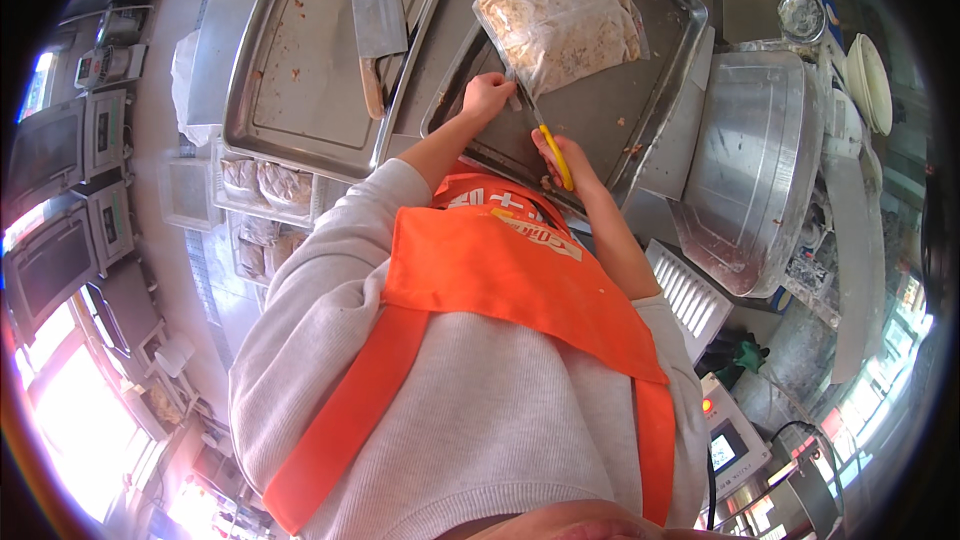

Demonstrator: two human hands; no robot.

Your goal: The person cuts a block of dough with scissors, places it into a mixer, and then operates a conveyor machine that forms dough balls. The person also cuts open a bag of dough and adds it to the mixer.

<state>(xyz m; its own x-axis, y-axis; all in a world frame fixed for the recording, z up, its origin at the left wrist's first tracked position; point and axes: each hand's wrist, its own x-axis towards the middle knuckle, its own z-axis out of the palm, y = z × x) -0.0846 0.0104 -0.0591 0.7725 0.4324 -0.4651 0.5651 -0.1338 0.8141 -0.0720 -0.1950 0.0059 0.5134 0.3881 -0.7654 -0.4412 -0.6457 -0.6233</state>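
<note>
A clear plastic bag (564, 26) packed with a pale brown, crumbly-looking food lies on a dark metal baking tray (592, 101). My left hand (487, 96) pinches the bag's near left corner between thumb and fingers. In my right hand (566, 161) is a yellow-handled cutting tool (556, 156), scissors or a knife; its metal blade reaches along the bag's near edge, close to my left fingertips. Whether the blade has gone through the plastic I cannot tell.
Left of the dark tray, a second metal tray (319, 90) holds a cleaver (380, 19) with a wooden handle. Bagged portions (285, 186) fill white crates below it. To the right stand a large clear lidded bin (750, 165) and stacked pale bowls (870, 86).
</note>
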